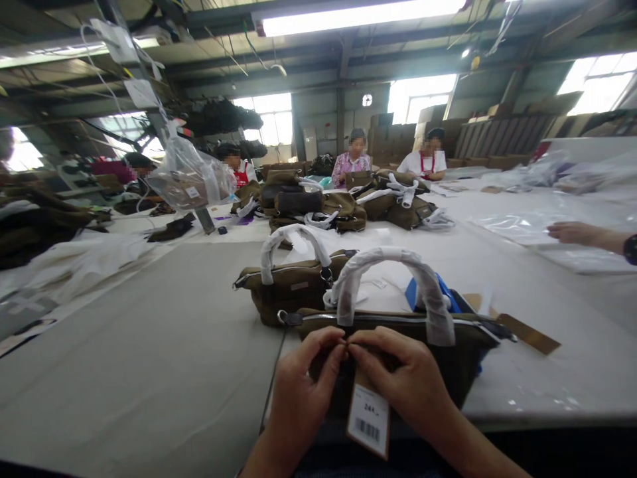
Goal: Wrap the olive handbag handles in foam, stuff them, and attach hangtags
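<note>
Just in front of me stands a dark olive handbag (pixel 462 352), upright, with a silver zip along its top and handles wrapped in white paper (pixel 385 255). Before its near side, my left hand (pixel 308 375) and my right hand (pixel 403 368) meet fingertip to fingertip, both pinched closed. A brown hang tag (pixel 369 417) with a white barcode label dangles under my right hand; its upper end is hidden by the fingers. What the left fingertips grip is too small to make out. Behind stands a second olive handbag (pixel 279 299) with a wrapped handle.
A blue object (pixel 438 292) sits behind the near bag, with a brown card strip (pixel 530 333) to its right. Several bags (pixel 318 202) are piled farther back. Another person's hand (pixel 572 232) touches plastic sheets (pixel 522 222) at right. A metal post (pixel 204 219) rises at left. Several people work beyond.
</note>
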A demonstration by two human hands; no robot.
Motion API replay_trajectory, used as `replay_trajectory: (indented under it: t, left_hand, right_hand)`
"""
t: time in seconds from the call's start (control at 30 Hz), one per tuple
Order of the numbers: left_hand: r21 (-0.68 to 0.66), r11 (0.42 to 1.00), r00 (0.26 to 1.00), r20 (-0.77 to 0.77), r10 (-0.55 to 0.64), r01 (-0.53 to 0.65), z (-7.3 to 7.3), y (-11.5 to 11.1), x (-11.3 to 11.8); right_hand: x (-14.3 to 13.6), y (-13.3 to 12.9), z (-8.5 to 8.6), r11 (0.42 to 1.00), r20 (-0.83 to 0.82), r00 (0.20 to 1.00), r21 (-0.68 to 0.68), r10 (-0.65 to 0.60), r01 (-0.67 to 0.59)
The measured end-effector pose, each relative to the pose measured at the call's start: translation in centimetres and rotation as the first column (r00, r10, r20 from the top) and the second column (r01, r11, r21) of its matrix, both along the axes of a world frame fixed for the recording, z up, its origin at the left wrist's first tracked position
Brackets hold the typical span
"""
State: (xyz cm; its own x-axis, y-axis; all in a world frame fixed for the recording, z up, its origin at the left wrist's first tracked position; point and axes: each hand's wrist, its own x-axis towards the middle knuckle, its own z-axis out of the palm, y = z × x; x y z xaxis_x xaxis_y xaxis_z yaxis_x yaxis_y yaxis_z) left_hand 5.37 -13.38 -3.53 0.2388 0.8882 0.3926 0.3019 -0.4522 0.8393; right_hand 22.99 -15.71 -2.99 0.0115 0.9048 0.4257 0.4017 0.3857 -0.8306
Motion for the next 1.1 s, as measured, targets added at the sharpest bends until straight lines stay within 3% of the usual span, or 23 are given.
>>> replay_trajectory:
  t: [0.1,0.3,0.43,0.63,0.9,1.1]
  left_hand:
    - [0.049,0.999,0.996,-0.089,-0.014,0.018,0.0,0.3,-0.1]
    - [0.074,0.98,0.944,-0.29,-0.155,0.184,1.3,1.3,-0.7]
    - [-0.023,0.965,0.914,-0.316,-0.256,0.263,2.7,1.9,-1.2]
    - [-0.124,0.909,0.862,-0.286,-0.417,0.399,4.4,3.7,-2.0]
    - [-0.257,0.864,0.836,-0.244,-0.491,0.432,5.0,6.0,-2.2]
    - [-0.279,0.834,0.792,-0.275,-0.545,0.477,5.3,6.3,-2.0]
  right_hand:
    - [0.0,0.0,0.1,0.998,0.026,1.0,0.056,-0.017,0.016]
    - [0.8,0.1,0.2,0.993,0.13,0.991,0.113,-0.002,-0.013]
    - [1.6,0.4,1.3,0.991,0.261,0.956,-0.035,0.135,-0.13]
    - [2.4,1.8,3.6,0.911,0.329,0.857,-0.258,0.396,-0.322]
    - [3.5,3.6,4.8,0.839,0.173,0.879,-0.424,0.444,-0.341]
    - [3.4,4.1,5.4,0.828,0.164,0.886,-0.461,0.435,-0.321]
